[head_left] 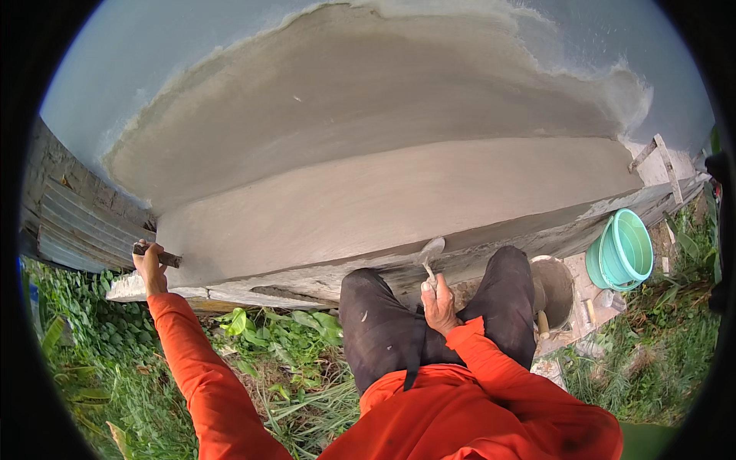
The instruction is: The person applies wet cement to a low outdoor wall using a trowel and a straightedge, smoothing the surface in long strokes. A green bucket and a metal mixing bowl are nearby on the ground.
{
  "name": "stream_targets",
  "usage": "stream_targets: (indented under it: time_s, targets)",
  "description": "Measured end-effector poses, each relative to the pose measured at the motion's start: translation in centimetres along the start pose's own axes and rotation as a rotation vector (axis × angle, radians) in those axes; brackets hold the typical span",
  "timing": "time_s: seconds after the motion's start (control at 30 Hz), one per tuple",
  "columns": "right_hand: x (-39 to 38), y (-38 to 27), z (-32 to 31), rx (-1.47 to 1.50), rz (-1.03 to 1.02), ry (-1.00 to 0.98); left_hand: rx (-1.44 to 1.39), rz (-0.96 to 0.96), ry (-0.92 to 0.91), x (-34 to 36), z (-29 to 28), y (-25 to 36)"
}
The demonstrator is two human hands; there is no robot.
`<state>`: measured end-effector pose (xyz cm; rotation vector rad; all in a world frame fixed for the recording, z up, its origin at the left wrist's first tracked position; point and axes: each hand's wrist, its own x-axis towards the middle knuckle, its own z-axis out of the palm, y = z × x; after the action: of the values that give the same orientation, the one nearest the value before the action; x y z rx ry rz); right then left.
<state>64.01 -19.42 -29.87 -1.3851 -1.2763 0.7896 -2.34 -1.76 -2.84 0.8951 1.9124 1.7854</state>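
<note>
My left hand (149, 264) reaches out to the far left end of a low ledge and grips a short, dark, flat piece (170, 259) that looks like wood. That piece lies at the corner of the smooth grey mortar ledge (383, 199). Close to my knees, my right hand (439, 303) is closed round the handle of a small trowel (433, 247). Its rounded, mortar-smeared blade points away from me, at the ledge's front edge. Behind the ledge rises a wall (345, 84) with a broad patch of damp-looking mortar.
To the right stand nested turquoise buckets (622, 249) and a mortar-stained bucket (553, 287). A narrow wooden frame (665, 169) leans at the ledge's right end. Corrugated sheeting (80, 222) borders the left end. Leafy plants (284, 345) and grass grow below.
</note>
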Motion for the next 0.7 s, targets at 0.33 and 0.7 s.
stream_targets:
  time_s: [0.33,0.7]
  targets:
    - [0.7,-5.3,9.0,-0.155,-0.274,-0.27,-0.006,0.045,0.013,0.4,0.0,-0.4]
    - [-0.7,-18.6,-0.9,-0.413,-0.36,-0.503,0.057,0.013,-0.004,0.6,-0.2,-0.6]
